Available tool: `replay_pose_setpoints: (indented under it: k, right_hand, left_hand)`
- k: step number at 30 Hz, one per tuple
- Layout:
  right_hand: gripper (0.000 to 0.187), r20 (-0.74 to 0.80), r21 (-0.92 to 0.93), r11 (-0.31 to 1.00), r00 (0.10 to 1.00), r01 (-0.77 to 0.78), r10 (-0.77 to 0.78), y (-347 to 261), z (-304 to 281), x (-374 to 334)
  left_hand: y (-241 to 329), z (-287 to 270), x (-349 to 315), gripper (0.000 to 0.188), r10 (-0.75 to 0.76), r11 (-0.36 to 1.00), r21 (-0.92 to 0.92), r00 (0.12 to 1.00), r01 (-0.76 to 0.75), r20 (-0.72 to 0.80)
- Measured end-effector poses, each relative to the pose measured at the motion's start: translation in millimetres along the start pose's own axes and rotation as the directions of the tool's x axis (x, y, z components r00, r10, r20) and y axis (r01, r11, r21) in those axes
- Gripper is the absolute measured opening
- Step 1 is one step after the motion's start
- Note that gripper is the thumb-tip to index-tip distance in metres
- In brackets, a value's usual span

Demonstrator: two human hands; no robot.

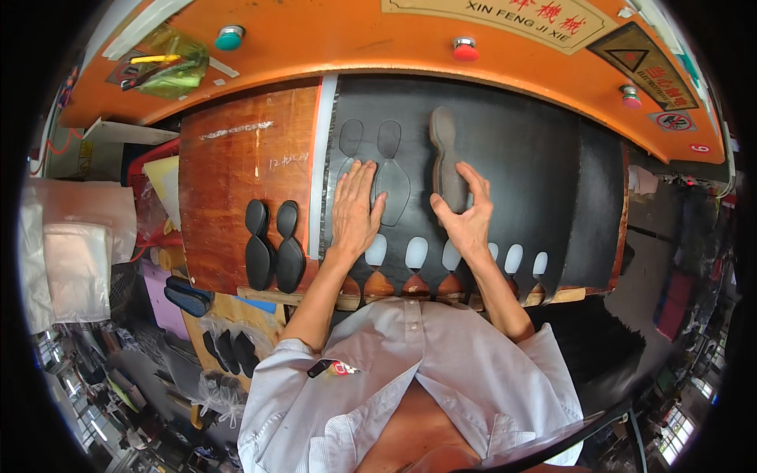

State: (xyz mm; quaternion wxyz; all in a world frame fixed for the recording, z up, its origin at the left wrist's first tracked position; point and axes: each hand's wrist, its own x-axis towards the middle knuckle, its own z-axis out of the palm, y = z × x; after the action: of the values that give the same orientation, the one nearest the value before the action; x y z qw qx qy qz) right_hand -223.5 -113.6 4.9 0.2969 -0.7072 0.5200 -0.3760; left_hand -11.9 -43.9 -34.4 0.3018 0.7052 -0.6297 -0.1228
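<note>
On the black sheet [512, 158], my left hand [356, 209] lies flat with its fingers stretched out, partly covering one of two sole-shaped cut lines [389, 185]. My right hand [467, 206] has its thumb and fingers around the near end of a grey-brown, sole-shaped cutting die [445, 150], which rests on the sheet to the right of those lines. Two stacks of black shoe soles [290, 248] lie on the brown board [236, 169] to the left. Sole-shaped cut-outs [416, 252] run along the sheet's near edge, and my forearms cover part of that row.
Beyond the sheet stands an orange machine housing [331, 47] with a green button [229, 37] and red buttons [466, 50]. A plastic pouch [169, 63] hangs on it. At the left are a red crate [146, 162], clear plastic bags [75, 260] and bagged dark soles [229, 351].
</note>
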Motion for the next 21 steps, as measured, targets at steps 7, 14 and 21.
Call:
replay_pose_setpoints:
  k: [7, 14, 21]
  right_hand:
    - [0.070, -0.021, -0.246, 0.968, 0.998, 0.060, -0.067, 4.6, 44.3, -16.3]
    - [0.074, -0.099, -0.339, 0.931, 0.979, 0.135, -0.178, 22.2, 62.3, 3.7]
    - [0.071, -0.050, -0.268, 0.943, 0.974, 0.198, -0.219, 49.5, 47.6, 32.6]
  left_hand:
    - [4.9, 1.5, -13.9, 0.038, -0.039, 0.999, -0.001, 0.974, 0.040, -0.223]
    - [36.4, 8.6, -111.4, 0.021, -0.138, 0.980, -0.190, 0.908, 0.066, -0.396]
    - [27.6, 59.7, -131.8, 0.023, -0.126, 0.967, -0.250, 0.934, 0.041, -0.335]
